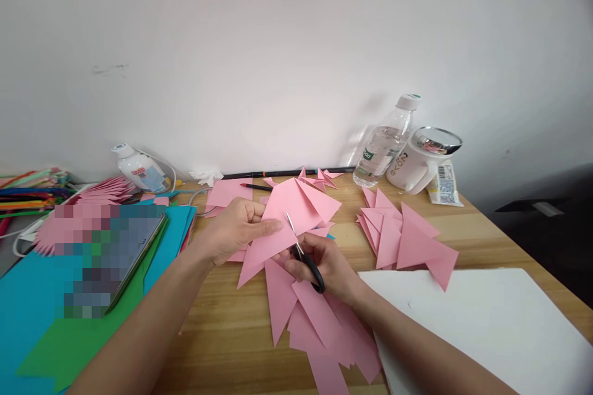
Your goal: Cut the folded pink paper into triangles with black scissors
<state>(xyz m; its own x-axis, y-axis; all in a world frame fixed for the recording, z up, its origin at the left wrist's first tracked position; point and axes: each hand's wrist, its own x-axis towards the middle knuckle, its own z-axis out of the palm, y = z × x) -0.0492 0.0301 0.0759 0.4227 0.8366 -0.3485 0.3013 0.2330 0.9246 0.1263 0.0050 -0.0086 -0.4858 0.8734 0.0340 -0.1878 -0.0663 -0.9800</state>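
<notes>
My left hand (234,228) grips the left edge of a folded pink paper sheet (296,210) held just above the wooden desk (222,333). Black-handled scissors (303,256) are in my right hand (327,265), their blades pointing up and away into the pink sheet. Under my hands lie several cut pink paper strips and triangles (315,321). A stack of pink paper triangles (405,237) sits to the right of my hands.
A large white sheet (486,327) covers the desk's front right. Blue and green paper (41,321) with a phone (134,259) lies left. Along the wall stand a water bottle (384,145), a white mug (417,163), a small white bottle (139,170), pencils (254,186).
</notes>
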